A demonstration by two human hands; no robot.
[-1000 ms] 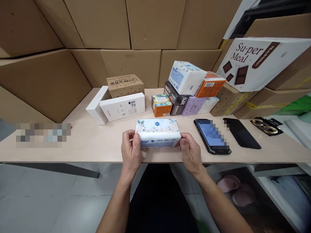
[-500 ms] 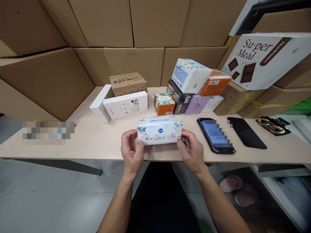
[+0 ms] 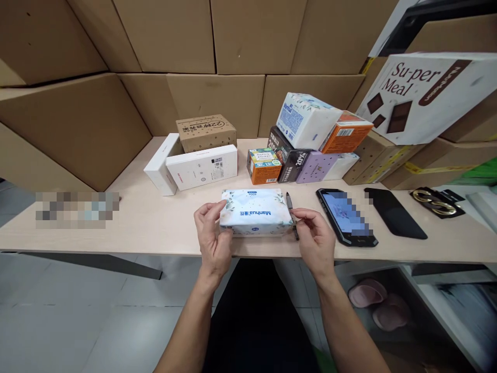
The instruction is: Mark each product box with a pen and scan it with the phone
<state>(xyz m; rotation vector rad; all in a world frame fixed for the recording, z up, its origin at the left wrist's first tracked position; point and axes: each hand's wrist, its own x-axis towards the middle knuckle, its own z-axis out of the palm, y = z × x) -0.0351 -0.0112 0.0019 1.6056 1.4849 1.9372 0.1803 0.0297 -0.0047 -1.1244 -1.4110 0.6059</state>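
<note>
A white tissue pack (image 3: 254, 210) with a floral print and blue lettering lies flat near the table's front edge, its lettering upside down to me. My left hand (image 3: 213, 238) grips its left end, thumb at the front corner and fingers along the side and top edge. Just off the pack's right end is my right hand (image 3: 316, 241), fingers bent and thumb apart from the index finger. A dark pen (image 3: 289, 201) lies beside that end, right at my right fingertips; whether they touch it is hard to tell.
Behind the pack stand white boxes (image 3: 204, 168), a brown carton (image 3: 205, 132), a small orange box (image 3: 264, 168) and another tissue pack (image 3: 306, 119) on stacked boxes. To the right lie a phone (image 3: 345, 217), a black flat slab (image 3: 396, 212) and gold-coloured rings (image 3: 437, 201). Cardboard boxes (image 3: 190, 103) wall the back.
The tissue pack has tipped from showing its side to lying with its broad printed face up. My right hand has come off its end and shifted right, uncovering the pen.
</note>
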